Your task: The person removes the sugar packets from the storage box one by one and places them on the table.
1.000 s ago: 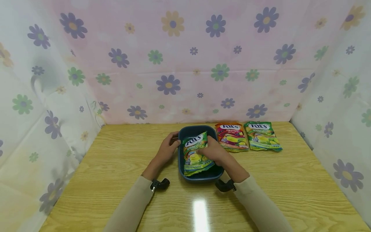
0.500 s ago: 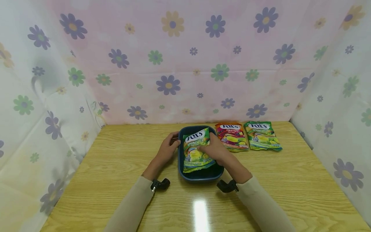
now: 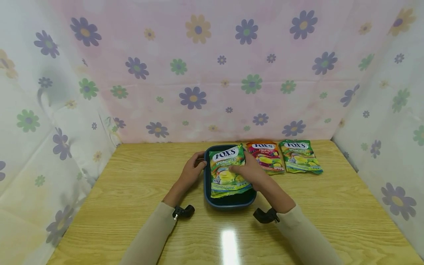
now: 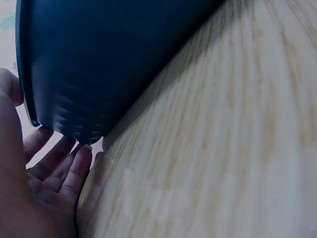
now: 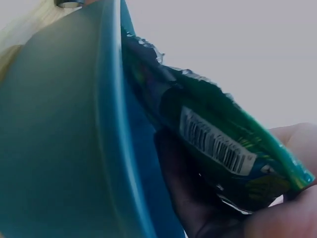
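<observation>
A green FOX'S Spring Tea candy bag (image 3: 226,175) is tilted over the dark blue plastic basin (image 3: 228,207), covering most of its opening. My right hand (image 3: 253,171) pinches the bag's right side, thumb on the printed front. In the right wrist view the bag's barcoded back (image 5: 218,141) shows with fingers behind it, and its far end is within the basin's rim (image 5: 116,99). My left hand (image 3: 192,170) holds the basin's left side near the far corner. The left wrist view shows its thumb at the rim and its fingers (image 4: 77,171) against the outer wall.
A red-orange FOX'S Fruits candy bag (image 3: 266,158) lies just right of the basin. Beside it lies another green Spring Tea bag (image 3: 300,156). The wooden table (image 3: 139,184) ends at a flowered cloth backdrop (image 3: 228,84), with cloth also along both sides.
My right hand has raised the green candy bag and shifted it slightly right, so its top edge stands higher over the basin. The left hand and basin have stayed in place.
</observation>
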A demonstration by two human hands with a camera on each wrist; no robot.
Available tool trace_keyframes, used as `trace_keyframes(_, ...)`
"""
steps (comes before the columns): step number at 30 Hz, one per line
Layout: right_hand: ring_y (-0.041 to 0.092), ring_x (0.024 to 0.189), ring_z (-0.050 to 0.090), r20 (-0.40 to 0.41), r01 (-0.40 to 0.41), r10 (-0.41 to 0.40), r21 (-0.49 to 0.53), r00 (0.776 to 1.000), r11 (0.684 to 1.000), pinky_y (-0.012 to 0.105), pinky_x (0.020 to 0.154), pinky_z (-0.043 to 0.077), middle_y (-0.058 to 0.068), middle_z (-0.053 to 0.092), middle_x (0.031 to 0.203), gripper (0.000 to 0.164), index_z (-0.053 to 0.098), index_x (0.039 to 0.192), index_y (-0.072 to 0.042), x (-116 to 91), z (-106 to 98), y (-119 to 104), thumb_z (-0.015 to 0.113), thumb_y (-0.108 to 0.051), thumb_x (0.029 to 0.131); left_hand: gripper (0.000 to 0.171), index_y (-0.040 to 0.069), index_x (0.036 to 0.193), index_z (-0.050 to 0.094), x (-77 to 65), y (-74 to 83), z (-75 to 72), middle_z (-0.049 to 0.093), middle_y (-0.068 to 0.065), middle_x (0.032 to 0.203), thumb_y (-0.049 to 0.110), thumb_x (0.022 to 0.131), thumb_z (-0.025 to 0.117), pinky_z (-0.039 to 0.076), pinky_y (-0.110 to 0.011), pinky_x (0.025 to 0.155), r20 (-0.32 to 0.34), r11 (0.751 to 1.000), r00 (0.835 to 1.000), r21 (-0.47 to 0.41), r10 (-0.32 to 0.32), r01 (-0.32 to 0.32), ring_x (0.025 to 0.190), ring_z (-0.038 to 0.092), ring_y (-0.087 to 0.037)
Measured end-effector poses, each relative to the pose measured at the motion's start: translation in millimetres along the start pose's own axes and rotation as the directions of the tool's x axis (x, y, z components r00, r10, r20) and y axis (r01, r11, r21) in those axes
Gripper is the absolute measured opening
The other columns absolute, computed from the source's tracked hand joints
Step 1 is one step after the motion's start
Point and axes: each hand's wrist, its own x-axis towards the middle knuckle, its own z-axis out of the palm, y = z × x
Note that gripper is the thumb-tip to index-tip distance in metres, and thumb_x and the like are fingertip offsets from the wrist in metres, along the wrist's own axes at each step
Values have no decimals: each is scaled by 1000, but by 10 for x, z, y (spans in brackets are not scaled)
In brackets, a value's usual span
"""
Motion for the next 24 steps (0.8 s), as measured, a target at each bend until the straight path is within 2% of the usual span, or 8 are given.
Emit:
trace_keyframes(4, 35, 119, 65, 5, 0, 0, 13, 1000, 1000, 50, 99, 56, 21, 55, 147, 83, 29, 165, -7, -67, -80, 20, 75, -23, 98, 47, 2, 154, 49, -11, -31, 5, 55, -22, 151, 13, 109, 53, 48, -53, 110, -16, 1000, 1000, -8, 19, -19, 138, 57, -37)
trace_keyframes(9, 45, 138, 52, 10, -13, 13, 14, 1000, 1000, 59, 108, 49, 22, 41, 161, 89, 20, 168, -5, -186, -215, 18, 73, -27, 100, 48, -3, 157, 43, -11, -11, -4, 50, -27, 154, 9, 111, 49, 46, -55, 112, 5, 1000, 1000, -2, 15, -15, 141, 53, -42)
trace_keyframes(13, 51, 141, 46, 23, -9, 9, 21, 1000, 1000, 63, 110, 46, 26, 36, 163, 88, 18, 168, -3, -274, -324, 38, 69, -28, 102, 49, -8, 157, 41, -59, 143, -18, 49, -30, 154, 6, 110, 48, 46, -55, 112, 31, 1000, 999, 10, 12, -13, 141, 52, -44)
trace_keyframes(16, 50, 140, 47, 18, 0, 0, 8, 1000, 1000, 63, 111, 44, 27, 38, 162, 85, 21, 167, -3, -313, -399, 75, 68, -29, 102, 48, -9, 155, 43, -113, 280, -21, 51, -30, 152, 5, 109, 49, 47, -55, 111, 32, 1000, 999, 15, 23, -24, 139, 54, -44)
trace_keyframes(18, 47, 141, 46, 5, -3, 3, -12, 1000, 1000, 62, 112, 43, 25, 35, 164, 89, 16, 169, -2, -338, -448, 105, 68, -32, 103, 47, -9, 153, 45, -135, 329, -19, 52, -30, 151, 4, 108, 50, 47, -56, 111, 26, 1000, 999, 14, 28, -28, 138, 54, -44)
trace_keyframes(21, 41, 130, 57, 14, -10, 10, 1, 1000, 1000, 53, 105, 51, 26, 44, 157, 86, 19, 168, -2, -374, -520, 139, 67, -34, 104, 46, -9, 152, 47, -143, 339, -14, 53, -30, 150, 5, 108, 51, 47, -57, 111, 17, 1000, 999, 5, 29, -29, 138, 55, -44)
trace_keyframes(24, 32, 111, 69, 16, -40, 39, 49, 999, 998, 43, 92, 59, 25, 56, 145, 84, 22, 167, -5, -415, -597, 162, 66, -38, 105, 46, -8, 152, 47, -134, 330, -18, 54, -29, 150, 5, 108, 51, 48, -56, 110, 18, 1000, 999, 7, 28, -28, 137, 55, -44)
